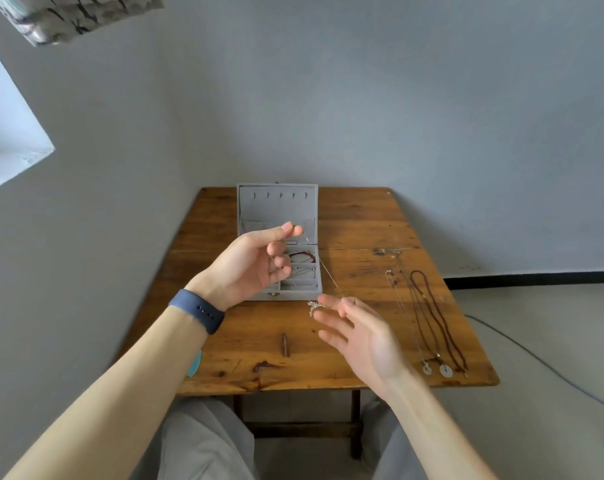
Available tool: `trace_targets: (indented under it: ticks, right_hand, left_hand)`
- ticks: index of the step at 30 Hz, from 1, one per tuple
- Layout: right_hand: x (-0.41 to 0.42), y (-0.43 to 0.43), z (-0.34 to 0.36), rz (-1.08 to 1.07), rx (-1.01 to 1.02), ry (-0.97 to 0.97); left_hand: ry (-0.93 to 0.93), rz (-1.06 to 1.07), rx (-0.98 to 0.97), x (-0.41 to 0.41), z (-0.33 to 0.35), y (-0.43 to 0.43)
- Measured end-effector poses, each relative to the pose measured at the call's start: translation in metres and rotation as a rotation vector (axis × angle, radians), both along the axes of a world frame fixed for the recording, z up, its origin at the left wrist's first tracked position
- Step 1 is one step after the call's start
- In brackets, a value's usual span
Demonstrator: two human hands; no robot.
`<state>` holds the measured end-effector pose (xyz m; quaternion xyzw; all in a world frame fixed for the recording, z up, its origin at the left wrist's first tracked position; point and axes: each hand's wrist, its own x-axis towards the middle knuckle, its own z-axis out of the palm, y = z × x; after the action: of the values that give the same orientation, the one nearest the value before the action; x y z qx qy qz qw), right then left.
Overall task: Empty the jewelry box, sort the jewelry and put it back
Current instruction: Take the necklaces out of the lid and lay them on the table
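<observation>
Wooden table (363, 220), open grey jewelry box (276, 206), necklaces (432, 317) along right side

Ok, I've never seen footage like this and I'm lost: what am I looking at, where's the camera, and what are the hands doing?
No machine here: a person wears a camera on the head, looking down at their own arms. The left hand, above a dark blue wristband, pinches a thin silver chain with a pendant; the right hand, fingers spread, meets its lower end. On the brown wooden table stands an open grey jewelry box with cords inside. Dark red bead necklaces lie to its right.
</observation>
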<state>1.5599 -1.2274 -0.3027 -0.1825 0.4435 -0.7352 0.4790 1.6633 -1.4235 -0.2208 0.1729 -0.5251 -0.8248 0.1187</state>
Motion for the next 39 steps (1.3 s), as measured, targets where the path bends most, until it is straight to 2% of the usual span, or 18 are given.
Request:
trace_targets:
  ticks: [3, 5, 10, 17, 25, 34, 39]
  right_hand:
    - [-0.003, 0.004, -0.005, -0.137, -0.053, -0.193]
    - [-0.004, 0.007, -0.005, -0.118, -0.111, -0.312]
    - [0.001, 0.008, -0.008, -0.103, -0.164, -0.413]
    - [0.009, 0.008, -0.019, -0.072, -0.085, -0.361]
    - [0.019, 0.016, -0.034, 0.035, 0.076, -0.043]
    - [0.019, 0.031, -0.044, 0.040, 0.117, 0.121]
    - [0.019, 0.033, -0.045, 0.091, 0.118, 0.131]
  left_hand:
    - [-0.018, -0.048, 0.025, -0.001, -0.009, 0.005]
    - [-0.035, -0.075, 0.038, -0.002, -0.014, 0.010]
    - [-0.030, -0.071, 0.131, -0.005, -0.026, 0.024]
    - [0.009, 0.018, 0.226, -0.007, -0.032, 0.029]
    - [0.050, 0.140, 0.296, -0.013, -0.028, 0.022]
    - [-0.100, 0.099, 0.166, -0.013, -0.034, 0.019]
    - [-0.147, 0.044, 0.108, -0.013, -0.033, 0.018]
